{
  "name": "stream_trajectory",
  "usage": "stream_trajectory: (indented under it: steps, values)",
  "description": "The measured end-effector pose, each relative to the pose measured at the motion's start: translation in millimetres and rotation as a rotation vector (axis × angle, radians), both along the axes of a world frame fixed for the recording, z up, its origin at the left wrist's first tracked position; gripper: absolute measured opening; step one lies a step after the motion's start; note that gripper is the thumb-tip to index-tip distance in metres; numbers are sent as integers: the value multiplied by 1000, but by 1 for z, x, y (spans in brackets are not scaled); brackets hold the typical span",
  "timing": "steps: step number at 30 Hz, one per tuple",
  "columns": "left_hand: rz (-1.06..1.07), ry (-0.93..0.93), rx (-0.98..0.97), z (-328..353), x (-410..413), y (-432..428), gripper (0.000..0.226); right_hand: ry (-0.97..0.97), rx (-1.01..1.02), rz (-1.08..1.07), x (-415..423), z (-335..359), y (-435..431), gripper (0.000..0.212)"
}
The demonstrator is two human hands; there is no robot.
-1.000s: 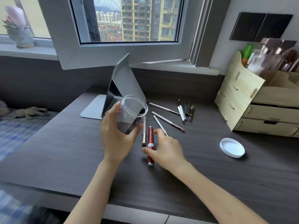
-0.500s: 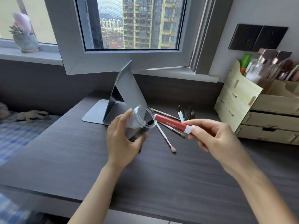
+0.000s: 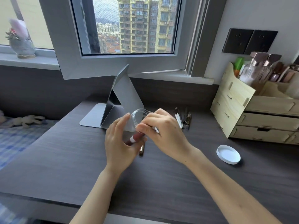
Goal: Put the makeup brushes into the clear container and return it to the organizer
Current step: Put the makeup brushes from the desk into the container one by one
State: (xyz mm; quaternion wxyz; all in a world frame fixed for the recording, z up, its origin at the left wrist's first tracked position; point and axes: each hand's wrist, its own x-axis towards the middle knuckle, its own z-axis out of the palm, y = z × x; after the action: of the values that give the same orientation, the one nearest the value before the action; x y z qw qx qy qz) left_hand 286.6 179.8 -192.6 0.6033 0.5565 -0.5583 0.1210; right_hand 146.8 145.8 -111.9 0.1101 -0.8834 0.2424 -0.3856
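Observation:
My left hand grips the clear container, tilted with its mouth toward the right, just above the dark desk. My right hand is at the container's mouth, fingers pinched on the end of a red tube that lies mostly inside the container. A white brush handle peeks out under my right hand. A gold-tipped pencil lies on the desk below the container. Several brushes lie together further right. The wooden organizer stands at the right.
A white lid lies on the desk in front of the organizer. A grey folding stand is behind the container. An open window sash hangs over the desk's back. Bottles and brushes fill the organizer's top.
My right hand lifted the red tube off the desk, carried it to the container's mouth and pushed it in. My left hand tilted the container toward it.

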Motion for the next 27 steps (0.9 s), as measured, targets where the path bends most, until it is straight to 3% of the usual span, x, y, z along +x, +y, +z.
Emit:
stream_trajectory:
  steps: [2, 6, 7, 9, 10, 12, 14, 16, 18, 20, 22, 24, 27]
  values:
    - [14, 35, -5, 0, 1, 0, 72, -31, -21, 38, 1, -7, -3, 39]
    - [40, 96, -32, 2, 2, -1, 72, -518, 162, -140, -1, -15, -14, 32]
    - [51, 108, -37, 2, 2, -1, 72, -536, 232, -230, 1, -19, -21, 31]
    - [71, 141, -34, 2, 3, -1, 73, -283, 249, -326, 5, -36, -35, 18]
    - [75, 155, -31, 1, 4, -1, 74, -70, 158, -329, 7, -45, -39, 12]
    - [72, 163, -28, 0, 4, -2, 76, 320, -140, -216, 14, -65, -45, 25]
    - [71, 151, -21, -1, 5, -2, 77, 628, -380, -118, 20, -79, -40, 18]
    - [61, 145, -17, -1, 5, -3, 77, 792, -529, -111, 21, -84, -31, 14]
    - [48, 136, -19, -1, 5, -3, 75, 820, -622, -85, 19, -85, -27, 16]
    - [48, 117, -18, 0, 4, -3, 74, 712, -679, -58, 13, -84, -34, 16]
    - [51, 116, -16, 0, 3, -2, 75, 498, -593, -29, 3, -82, -40, 17]
    - [52, 147, -15, 1, 2, -2, 74, 148, -344, -19, -10, -71, -38, 9]
    - [41, 132, -21, 2, 1, -2, 73, -441, 95, -138, -36, -42, -19, 14]
